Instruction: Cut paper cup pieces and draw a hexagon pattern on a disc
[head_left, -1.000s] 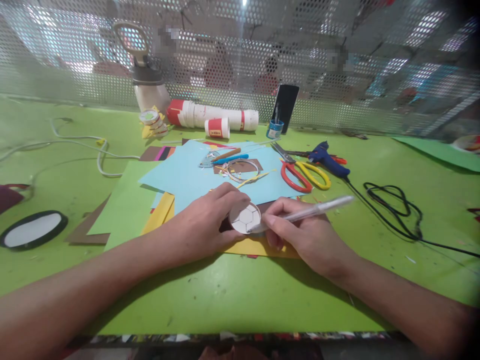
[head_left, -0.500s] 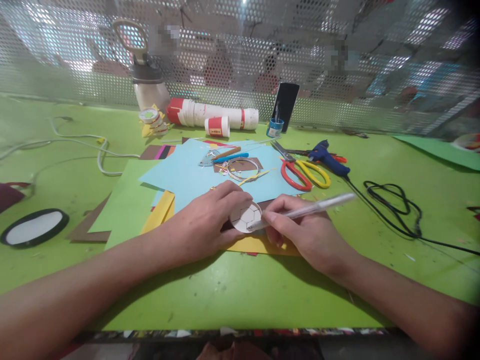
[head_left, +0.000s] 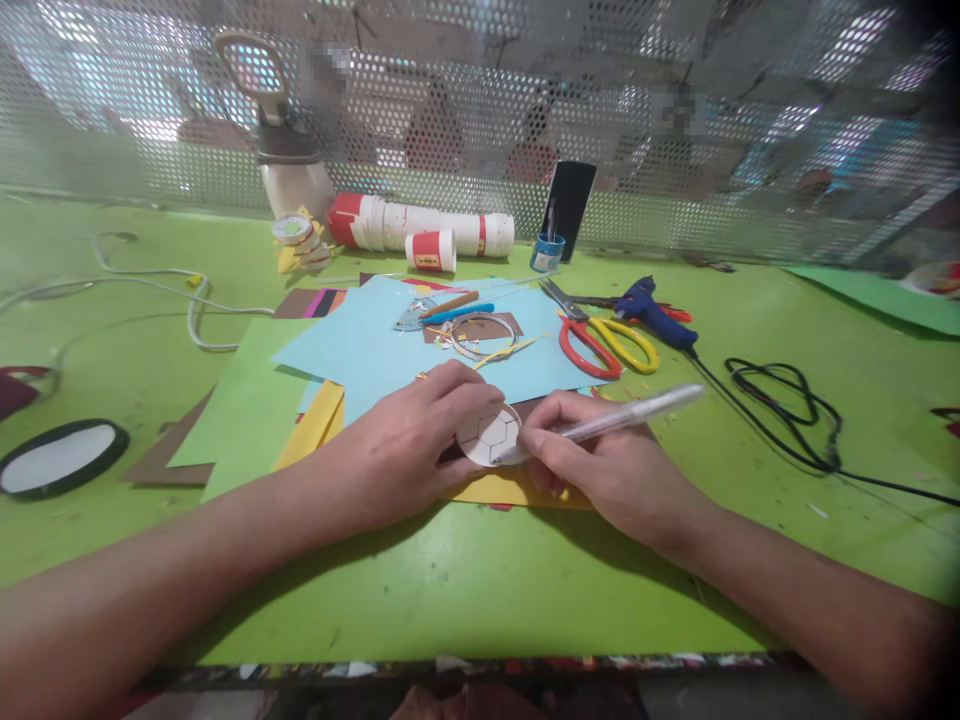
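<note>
My left hand (head_left: 420, 435) is closed around the left side of a small white disc (head_left: 491, 432), its thumb at the near edge and its fingers over the far edge. Dark lines on the disc form a soccer-ball pattern, with a hexagon in the middle. In my right hand (head_left: 600, 455) is a slim, pale pen (head_left: 630, 410), pinched between thumb and fingers. The pen's tip touches the disc's lower part, close to a line. Beneath both hands lies a yellow sheet (head_left: 480, 490), partly covered by them.
Behind the hands, light blue paper (head_left: 352, 340) carries a compass-like ring (head_left: 484, 337), a blue pen (head_left: 457, 313) and scraps. Scissors (head_left: 592, 340) and a blue glue gun (head_left: 656, 315) with a looped black cord lie right. Paper cups (head_left: 431, 251) and a leaning phone (head_left: 570, 205) stand behind.
The pen tip has shifted slightly on the disc's lower part. The whole view has moved a little; both hands keep their holds.
</note>
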